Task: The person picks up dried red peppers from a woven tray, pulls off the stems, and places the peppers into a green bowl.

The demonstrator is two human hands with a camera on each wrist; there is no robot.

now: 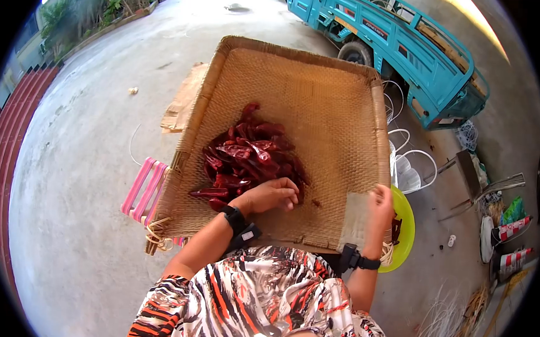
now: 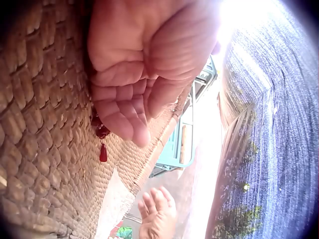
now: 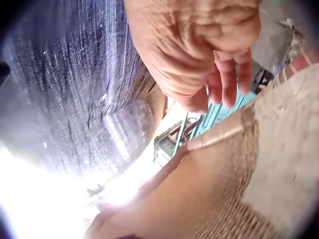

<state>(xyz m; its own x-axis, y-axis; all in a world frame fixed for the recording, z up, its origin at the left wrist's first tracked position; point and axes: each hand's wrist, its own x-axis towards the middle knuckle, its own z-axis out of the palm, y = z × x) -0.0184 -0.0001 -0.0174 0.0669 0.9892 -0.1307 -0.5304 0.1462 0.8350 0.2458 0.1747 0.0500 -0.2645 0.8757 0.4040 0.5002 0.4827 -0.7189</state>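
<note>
A heap of dark red dried chili peppers (image 1: 252,152) lies in the left part of a woven tray (image 1: 339,111). At the near right edge of the heap is my left hand (image 1: 269,195), low over the weave. Its fingers (image 2: 124,117) are loosely bent and nothing shows between them. My right hand (image 1: 378,212) is slightly blurred at the tray's right rim, above a pale patch (image 1: 354,217). In the right wrist view its fingers (image 3: 228,82) hang loosely with nothing visible in them.
A yellow-green basin (image 1: 407,235) with some dark red pieces stands below the tray's right side. A pink-striped stool (image 1: 142,190) shows under the left side. Farther off are a teal cargo tricycle (image 1: 396,47) and a metal chair (image 1: 471,180).
</note>
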